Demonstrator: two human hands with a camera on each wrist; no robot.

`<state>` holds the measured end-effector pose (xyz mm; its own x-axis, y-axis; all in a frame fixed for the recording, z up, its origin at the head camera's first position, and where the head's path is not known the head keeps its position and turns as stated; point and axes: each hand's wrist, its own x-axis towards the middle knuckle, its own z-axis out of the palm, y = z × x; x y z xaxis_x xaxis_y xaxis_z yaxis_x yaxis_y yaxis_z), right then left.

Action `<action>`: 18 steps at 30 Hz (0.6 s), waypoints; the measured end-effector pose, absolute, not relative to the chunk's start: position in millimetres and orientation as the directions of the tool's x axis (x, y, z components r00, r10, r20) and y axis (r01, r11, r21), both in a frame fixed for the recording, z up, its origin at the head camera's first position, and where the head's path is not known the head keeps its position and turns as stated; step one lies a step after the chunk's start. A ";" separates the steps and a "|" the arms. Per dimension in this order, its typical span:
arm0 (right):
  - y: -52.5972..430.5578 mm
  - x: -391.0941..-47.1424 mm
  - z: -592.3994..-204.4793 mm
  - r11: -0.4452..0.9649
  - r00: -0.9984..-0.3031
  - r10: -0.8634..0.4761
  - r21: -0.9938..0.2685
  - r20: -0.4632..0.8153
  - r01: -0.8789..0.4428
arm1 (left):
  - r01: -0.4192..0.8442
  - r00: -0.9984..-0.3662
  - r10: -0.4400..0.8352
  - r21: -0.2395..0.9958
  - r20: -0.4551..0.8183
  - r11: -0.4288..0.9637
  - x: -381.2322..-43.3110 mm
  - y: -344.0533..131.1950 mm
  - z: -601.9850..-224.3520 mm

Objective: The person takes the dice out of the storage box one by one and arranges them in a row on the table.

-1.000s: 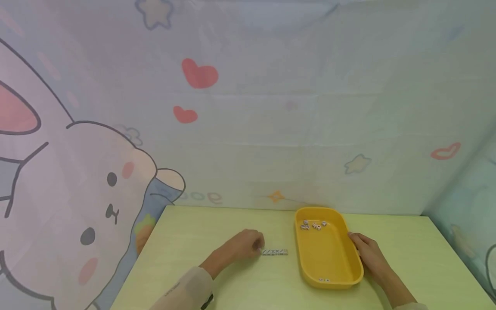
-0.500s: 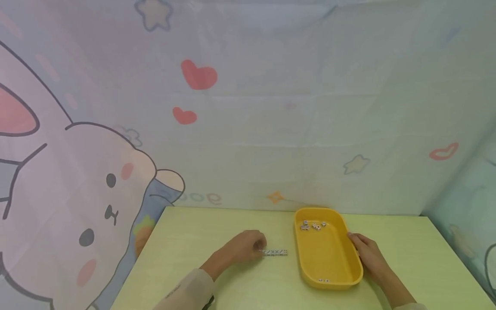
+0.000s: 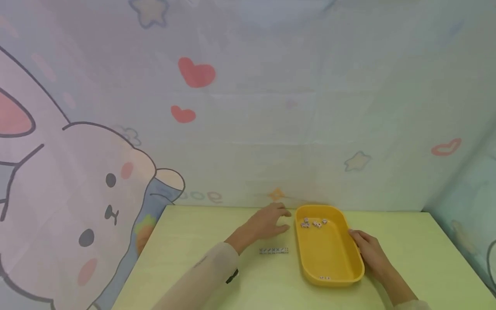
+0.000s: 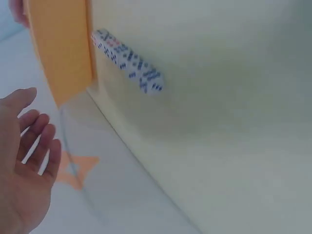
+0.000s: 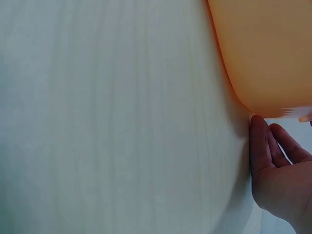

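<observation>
My left hand (image 3: 267,222) hovers over the table just left of the yellow tray (image 3: 329,256), its fingers spread and holding nothing. In the left wrist view, the palm and loosely bent fingers (image 4: 48,146) are bare. A straight row of white dice (image 3: 274,251) lies on the table, nearer to me than that hand. With thumb at the rim and fingers against the outer wall, my right hand (image 3: 370,254) holds the tray's right side. Several dice (image 3: 315,224) are scattered at the tray's far end. Two more dice (image 3: 324,278) sit at its near end.
The pale green table (image 3: 410,258) ends at the back against a printed cloth (image 3: 252,163) with a rabbit, hearts and stars. A dark cable (image 3: 490,267) hangs at the far right edge.
My left hand has left the left end of the dice row, moved up and right toward the tray, and spread its fingers. The right hand stays on the tray.
</observation>
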<state>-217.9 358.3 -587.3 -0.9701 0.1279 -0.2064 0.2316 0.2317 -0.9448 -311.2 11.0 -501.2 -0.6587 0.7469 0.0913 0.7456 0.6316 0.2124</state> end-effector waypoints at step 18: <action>358.0 -218.6 -583.9 0.263 -0.965 0.124 -0.930 -0.232 0.258 | 0.835 -0.548 0.837 -0.053 0.004 0.547 -343.4 79.6 -504.4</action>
